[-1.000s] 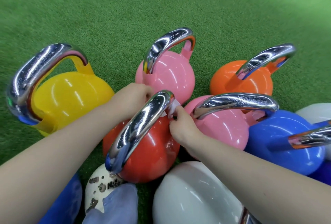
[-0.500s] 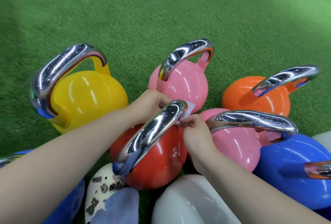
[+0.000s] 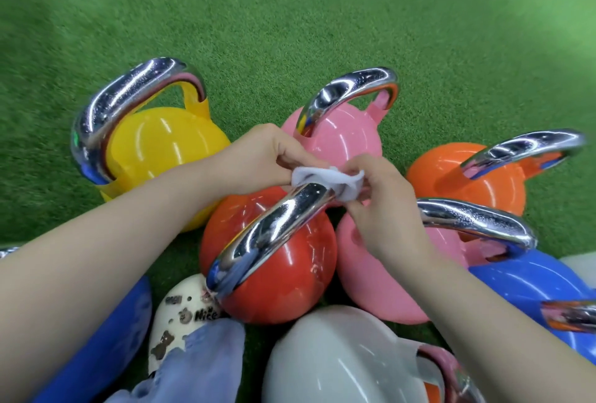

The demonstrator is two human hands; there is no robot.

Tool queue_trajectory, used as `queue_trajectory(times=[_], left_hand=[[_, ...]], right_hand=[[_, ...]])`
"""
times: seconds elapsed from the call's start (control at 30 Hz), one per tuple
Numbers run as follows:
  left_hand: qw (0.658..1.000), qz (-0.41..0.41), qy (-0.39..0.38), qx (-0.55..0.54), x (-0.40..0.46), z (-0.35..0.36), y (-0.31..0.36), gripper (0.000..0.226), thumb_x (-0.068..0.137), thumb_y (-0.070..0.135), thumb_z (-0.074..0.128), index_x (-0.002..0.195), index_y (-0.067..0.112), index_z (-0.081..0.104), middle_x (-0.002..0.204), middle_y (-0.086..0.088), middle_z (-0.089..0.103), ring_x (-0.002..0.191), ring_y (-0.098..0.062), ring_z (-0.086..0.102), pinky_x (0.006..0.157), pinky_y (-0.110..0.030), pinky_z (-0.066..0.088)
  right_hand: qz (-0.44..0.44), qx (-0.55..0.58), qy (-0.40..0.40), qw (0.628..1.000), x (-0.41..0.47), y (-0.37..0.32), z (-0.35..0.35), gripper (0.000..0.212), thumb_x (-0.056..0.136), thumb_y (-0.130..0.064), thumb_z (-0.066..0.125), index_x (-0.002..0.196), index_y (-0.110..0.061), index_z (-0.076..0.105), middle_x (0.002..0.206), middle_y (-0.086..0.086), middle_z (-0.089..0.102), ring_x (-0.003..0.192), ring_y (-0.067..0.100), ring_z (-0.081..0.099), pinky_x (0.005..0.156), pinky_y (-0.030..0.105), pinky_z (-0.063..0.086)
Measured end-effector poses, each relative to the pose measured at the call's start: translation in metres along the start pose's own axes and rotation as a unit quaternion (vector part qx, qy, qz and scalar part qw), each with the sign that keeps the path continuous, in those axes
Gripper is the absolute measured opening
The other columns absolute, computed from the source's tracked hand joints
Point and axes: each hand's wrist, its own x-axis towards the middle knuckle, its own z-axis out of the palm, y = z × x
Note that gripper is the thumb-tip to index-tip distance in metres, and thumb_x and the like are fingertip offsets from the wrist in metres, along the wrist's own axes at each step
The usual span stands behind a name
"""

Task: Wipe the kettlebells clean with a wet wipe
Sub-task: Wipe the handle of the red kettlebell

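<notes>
The crumpled white wet wipe (image 3: 325,176) was draped over the far end of the glossy red kettlebell's (image 3: 274,260) chrome handle (image 3: 274,225). The left hand (image 3: 258,157) pinched one end and the right hand (image 3: 380,206) pinched the other, probably to drag it round the bar. Yellow (image 3: 161,151) and pink (image 3: 342,138) kettlebells sat just beyond the red one.

I note one floor surface throughout: green artificial turf (image 3: 290,9), short-piled and even in texture. It fills the whole upper part of my view and shows in narrow gaps lower down. Lighting is uneven: the far right corner is paler and washed out, the left side darker. A small dark mark sits at the top edge; I cannot identify it.
</notes>
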Motion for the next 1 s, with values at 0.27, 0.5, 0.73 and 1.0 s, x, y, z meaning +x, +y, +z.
queue_trajectory(times=[0.27, 0.5, 0.73, 1.0], left_hand=[[0.998, -0.023, 0.025, -0.044, -0.021, -0.006, 0.0, 0.043, 0.082, -0.017, 0.054, 0.107, 0.016, 0.061, 0.096, 0.004, 0.07, 0.083, 0.009, 0.062, 0.076, -0.006, 0.046], [0.983, -0.022, 0.176, 0.051, -0.051, 0.001, 0.005, 0.059, 0.085, -0.02, 0.039, 0.072, 0.034, 0.061, 0.098, 0.024, 0.059, 0.093, 0.022, 0.051, 0.084, 0.002, 0.034], [0.967, -0.06, 0.248, -0.012, -0.071, 0.026, 0.01, 0.043, 0.09, -0.004, 0.048, 0.083, 0.036, 0.064, 0.091, 0.01, 0.068, 0.088, -0.013, 0.062, 0.075, -0.014, 0.044], [0.972, 0.023, 0.214, 0.089, -0.08, 0.028, 0.021, 0.016, 0.081, 0.041, 0.047, 0.091, 0.043, 0.06, 0.1, 0.03, 0.059, 0.101, 0.021, 0.047, 0.086, 0.005, 0.027]], right_hand=[[-0.167, -0.118, -0.099, 0.974, 0.015, -0.007, 0.006, 0.058, 0.068, -0.005, 0.063, 0.125, -0.013, 0.057, 0.1, 0.004, 0.066, 0.092, 0.028, 0.055, 0.079, 0.022, 0.033], [-0.189, -0.125, -0.083, 0.97, -0.013, -0.016, 0.006, 0.06, 0.07, -0.012, 0.041, 0.128, -0.023, 0.047, 0.124, 0.011, 0.055, 0.112, 0.025, 0.043, 0.101, 0.026, 0.028], [0.143, 0.145, -0.094, 0.975, -0.048, -0.068, -0.002, 0.067, 0.069, -0.048, 0.048, 0.131, -0.024, 0.052, 0.141, -0.015, 0.035, 0.124, -0.013, 0.03, 0.1, -0.003, 0.019], [0.454, 0.713, 0.003, 0.533, 0.014, -0.068, -0.009, 0.046, 0.098, -0.018, 0.037, 0.127, 0.017, 0.032, 0.106, 0.035, 0.051, 0.087, 0.041, 0.056, 0.061, 0.05, 0.052]])
